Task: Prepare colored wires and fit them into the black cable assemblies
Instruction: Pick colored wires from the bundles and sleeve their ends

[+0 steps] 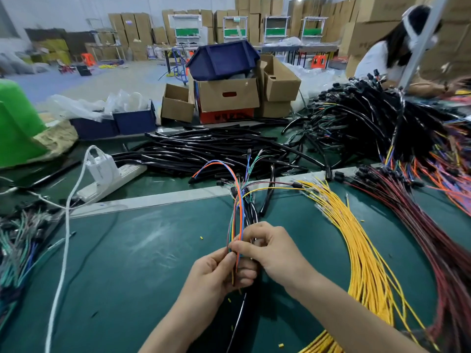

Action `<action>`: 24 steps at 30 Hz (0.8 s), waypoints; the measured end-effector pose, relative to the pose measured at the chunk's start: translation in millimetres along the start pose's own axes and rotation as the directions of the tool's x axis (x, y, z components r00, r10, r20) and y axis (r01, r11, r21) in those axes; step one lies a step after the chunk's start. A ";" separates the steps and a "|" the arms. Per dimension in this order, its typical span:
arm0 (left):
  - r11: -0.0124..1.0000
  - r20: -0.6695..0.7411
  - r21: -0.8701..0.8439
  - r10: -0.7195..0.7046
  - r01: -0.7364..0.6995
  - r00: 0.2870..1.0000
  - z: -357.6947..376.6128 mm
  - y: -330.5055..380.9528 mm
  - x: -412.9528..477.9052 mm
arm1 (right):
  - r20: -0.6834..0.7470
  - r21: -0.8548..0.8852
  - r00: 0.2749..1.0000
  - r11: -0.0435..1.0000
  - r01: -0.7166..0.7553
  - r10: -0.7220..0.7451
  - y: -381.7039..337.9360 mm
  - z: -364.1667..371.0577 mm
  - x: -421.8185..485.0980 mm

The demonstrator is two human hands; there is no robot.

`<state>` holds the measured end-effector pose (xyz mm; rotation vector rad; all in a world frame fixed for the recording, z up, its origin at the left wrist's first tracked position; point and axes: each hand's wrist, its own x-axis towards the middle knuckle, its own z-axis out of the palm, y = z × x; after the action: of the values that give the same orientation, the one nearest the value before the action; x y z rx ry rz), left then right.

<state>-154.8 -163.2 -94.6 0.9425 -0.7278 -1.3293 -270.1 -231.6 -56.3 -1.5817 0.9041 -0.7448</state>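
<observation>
My left hand (pixel 216 273) grips a bundle of colored wires (pixel 239 212) (orange, blue, green, yellow, red) together with a black cable that hangs down below it. My right hand (pixel 270 250) pinches the same bundle just above the left hand's fingers. The wires rise from my hands and fan out over the green table (pixel 142 250). A thick sheaf of yellow wires (pixel 367 256) lies to the right, with dark red wires (pixel 433 230) beyond it. Black cable sleeves (pixel 216 149) are heaped on the far side of the table.
A white power strip (pixel 112 179) with a plug and white cord lies at the left. Mixed green and blue wires (pixel 17 245) sit at the left edge. Finished black assemblies (pixel 369 118) pile at the right. Cardboard boxes (pixel 226 95) stand behind. Another person (pixel 387 52) works at the far right.
</observation>
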 end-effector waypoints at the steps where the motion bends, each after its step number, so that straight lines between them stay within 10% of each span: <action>1: 1.000 0.010 -0.002 0.003 -0.003 1.000 -0.6 0.0 0.5 | 0.026 0.094 0.999 0.995 -0.021 0.018 2.5 1.5 -1.8; 5: 0.973 0.016 0.219 0.068 -0.070 0.998 -3.7 -0.6 -0.6 | -0.154 -0.011 0.985 0.997 0.078 -0.079 7.8 2.5 -3.8; 7: 0.808 0.087 0.551 0.192 -0.207 0.978 -8.4 -1.5 -3.5 | -0.235 -0.344 0.871 0.875 0.340 -0.431 -0.9 -4.9 -4.3; 9: 0.580 0.210 0.741 0.279 -0.338 0.937 -11.8 0.5 -6.2 | 0.086 -0.695 0.657 0.428 0.578 -0.749 -7.1 -13.4 -1.7; 12: 0.536 0.300 0.742 0.269 -0.402 0.915 -14.4 10.0 -9.2 | 0.587 -0.737 0.665 0.036 0.675 -0.462 -19.1 -22.1 9.9; 15: 0.589 0.281 0.735 0.188 -0.337 0.941 -21.2 19.7 -8.5 | 0.613 -0.758 0.775 0.164 0.631 -0.152 -23.4 -29.7 15.2; 24: 0.942 -0.364 0.283 0.278 -0.179 0.889 -17.3 13.1 4.6 | 0.164 -0.514 0.918 0.763 0.392 -0.361 22.6 -17.1 -8.3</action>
<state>-132.9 -165.2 -91.4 1.2381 -0.6658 -0.8104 -292.5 -235.1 -75.3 -2.3288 0.7989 -0.7546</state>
